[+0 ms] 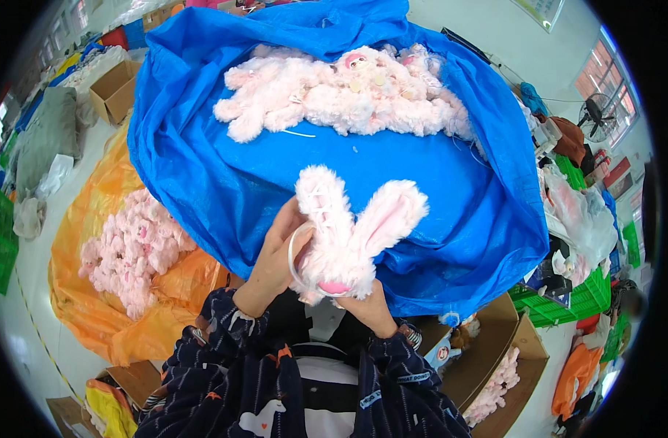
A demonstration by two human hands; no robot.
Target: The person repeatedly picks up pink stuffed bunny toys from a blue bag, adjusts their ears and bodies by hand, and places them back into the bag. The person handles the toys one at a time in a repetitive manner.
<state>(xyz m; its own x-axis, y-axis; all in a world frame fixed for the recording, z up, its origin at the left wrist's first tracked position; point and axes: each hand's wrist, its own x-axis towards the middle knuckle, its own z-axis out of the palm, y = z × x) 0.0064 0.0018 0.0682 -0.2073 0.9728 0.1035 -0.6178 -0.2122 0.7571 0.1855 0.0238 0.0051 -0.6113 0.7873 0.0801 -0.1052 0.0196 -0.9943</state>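
A big blue sack (202, 160) fills the centre and upper half of the frame, spread open over what is probably a worktop, though the sheet hides whatever carries it. Along its upper middle lies a heap of pink plush toys (348, 95), some face up, with a loose white cord beside them.

At the left edge an orange sack (93, 314) holds a second, tighter pile of pink plush pieces (133, 252). At the lower right an open cardboard box (494, 350) has more pink plush tucked against its inner wall.

Judging by these piles, a good share of the toys lies sorted into batches, while the heap on the blue sack looks like the lot in hand, with many pieces in it.

In the lower centre, the pink plush rabbit (345, 241) is held up over the near edge of the blue sack, its two long ears pointing to the upper middle of the frame. The left hand (275, 255) cups its side, fingers curled around the body beside a thin white loop (294, 255). The right hand (367, 306) grips it from below, fingers closed on the base.
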